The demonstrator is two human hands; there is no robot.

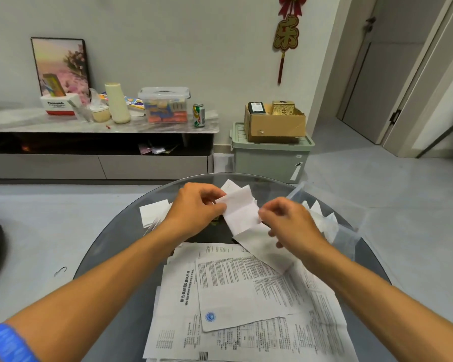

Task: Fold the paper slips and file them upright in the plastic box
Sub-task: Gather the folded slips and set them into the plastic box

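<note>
A white paper slip (239,209), partly folded with creases showing, is held above the round glass table (110,246). My left hand (194,207) pinches its left edge and my right hand (289,223) pinches its right edge. The clear plastic box (351,218) stands just right of my right hand, with several white folded slips (322,218) upright inside. A pile of printed paper sheets (246,296) lies on the table below my hands. More white slips (153,211) lie left of my left hand.
Beyond the table, a low cabinet (100,126) carries a lidded clear container (165,105), a can, a bottle and boxes. A green storage bin (270,158) with a cardboard box on top stands on the floor. A door is at the far right.
</note>
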